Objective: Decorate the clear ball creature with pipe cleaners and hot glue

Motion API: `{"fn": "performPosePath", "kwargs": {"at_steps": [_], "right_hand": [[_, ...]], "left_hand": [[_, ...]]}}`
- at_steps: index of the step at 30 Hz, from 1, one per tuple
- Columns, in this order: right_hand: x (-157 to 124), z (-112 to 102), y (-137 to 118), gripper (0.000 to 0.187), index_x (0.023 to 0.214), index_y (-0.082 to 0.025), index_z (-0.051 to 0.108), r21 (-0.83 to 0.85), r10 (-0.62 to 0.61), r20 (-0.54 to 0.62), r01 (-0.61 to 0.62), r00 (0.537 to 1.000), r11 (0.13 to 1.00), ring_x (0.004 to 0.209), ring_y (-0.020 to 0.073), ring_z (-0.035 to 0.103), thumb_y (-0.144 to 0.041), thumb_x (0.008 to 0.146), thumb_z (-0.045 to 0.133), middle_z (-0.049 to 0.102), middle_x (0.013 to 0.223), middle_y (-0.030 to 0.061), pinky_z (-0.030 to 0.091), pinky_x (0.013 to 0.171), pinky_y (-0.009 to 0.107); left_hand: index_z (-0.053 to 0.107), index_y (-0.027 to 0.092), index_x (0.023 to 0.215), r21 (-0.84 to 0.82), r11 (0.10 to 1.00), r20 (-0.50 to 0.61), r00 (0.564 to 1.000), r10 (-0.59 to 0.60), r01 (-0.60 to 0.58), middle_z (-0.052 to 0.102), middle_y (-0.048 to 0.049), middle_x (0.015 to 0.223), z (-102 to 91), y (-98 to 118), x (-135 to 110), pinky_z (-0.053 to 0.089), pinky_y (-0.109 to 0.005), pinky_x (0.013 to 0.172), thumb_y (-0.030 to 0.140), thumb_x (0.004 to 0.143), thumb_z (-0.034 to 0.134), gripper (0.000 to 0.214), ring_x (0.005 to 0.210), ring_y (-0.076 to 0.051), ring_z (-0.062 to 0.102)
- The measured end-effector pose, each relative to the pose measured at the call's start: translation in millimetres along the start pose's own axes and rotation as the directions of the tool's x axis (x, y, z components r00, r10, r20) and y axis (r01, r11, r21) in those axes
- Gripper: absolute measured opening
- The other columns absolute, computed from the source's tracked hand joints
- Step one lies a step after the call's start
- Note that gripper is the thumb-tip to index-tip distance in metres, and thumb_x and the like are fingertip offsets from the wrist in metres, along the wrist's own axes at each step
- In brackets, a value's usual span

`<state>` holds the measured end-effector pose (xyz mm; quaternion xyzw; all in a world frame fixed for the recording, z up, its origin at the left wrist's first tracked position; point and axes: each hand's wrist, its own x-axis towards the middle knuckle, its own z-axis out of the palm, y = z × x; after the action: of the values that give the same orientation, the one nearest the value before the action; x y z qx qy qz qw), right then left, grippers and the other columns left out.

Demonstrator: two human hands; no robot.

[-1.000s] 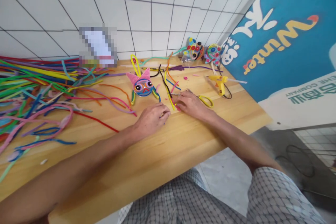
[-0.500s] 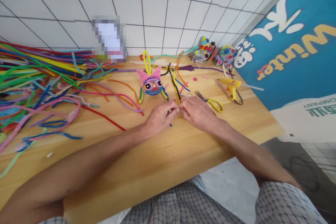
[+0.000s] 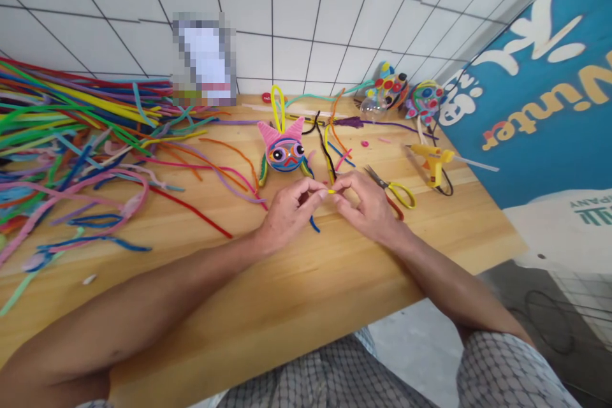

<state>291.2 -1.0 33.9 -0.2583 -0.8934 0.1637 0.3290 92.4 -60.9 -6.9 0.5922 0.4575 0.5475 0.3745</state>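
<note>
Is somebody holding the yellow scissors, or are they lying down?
Lying down. The yellow scissors rest flat on the wooden table beside the right hand, which pinches a yellow pipe cleaner instead.

Bare left hand [image 3: 287, 213], right hand [image 3: 366, 207], forearms [image 3: 182, 287]; grey-and-white small-checked trousers [image 3: 315, 376].

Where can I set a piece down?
Bare table along the near edge, nearer than the left hand and right hand pinching a yellow piece; also right of the scissors, below the glue gun. Crowded: pipe cleaners left, figure behind.
</note>
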Motion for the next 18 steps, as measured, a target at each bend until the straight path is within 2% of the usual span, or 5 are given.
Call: {"fn": "performPosePath", "kwargs": {"at_steps": [5,13,18], "right_hand": [[-1.9,3.3,1.2,0.01,0.093,-0.025,0.064,0.083,0.053,-0.009,-0.052,0.999,0.995,0.083,0.0186,0.067,-0.023,0.103,0.062,0.072,0.087,0.0014,0.051,0.077,0.034],[-7.2,7.4,1.7,0.006,0.095,-0.024,0.068,0.3,0.277,0.046,-0.278,0.96,0.913,0.082,0.0175,0.068,-0.027,0.1,0.068,0.075,0.089,0.0005,0.053,0.077,0.033],[-9.1,9.3,4.5,0.007,0.095,-0.024,0.068,0.321,0.295,0.081,-0.305,0.952,0.897,0.082,0.018,0.068,-0.029,0.1,0.067,0.075,0.088,0.0005,0.053,0.077,0.033]], "left_hand": [[0.076,0.019,0.098,0.026,0.999,0.027,0.999,0.022,-0.022,0.07,0.0021,0.077,0.7,-1.2,-0.2,0.042,-0.023,0.061,0.031,0.099,0.068,0.014,0.062,-0.01,0.053],[0.076,0.019,0.096,-0.032,0.998,0.032,0.998,-0.046,0.047,0.07,0.001,0.078,1.0,-2.0,-1.2,0.044,-0.025,0.063,0.034,0.098,0.07,0.016,0.066,-0.011,0.055],[0.075,0.019,0.095,-0.065,0.994,0.053,0.995,-0.09,0.093,0.069,0.0006,0.079,0.6,-0.7,-1.2,0.045,-0.026,0.065,0.035,0.098,0.07,0.017,0.069,-0.012,0.056]]}}
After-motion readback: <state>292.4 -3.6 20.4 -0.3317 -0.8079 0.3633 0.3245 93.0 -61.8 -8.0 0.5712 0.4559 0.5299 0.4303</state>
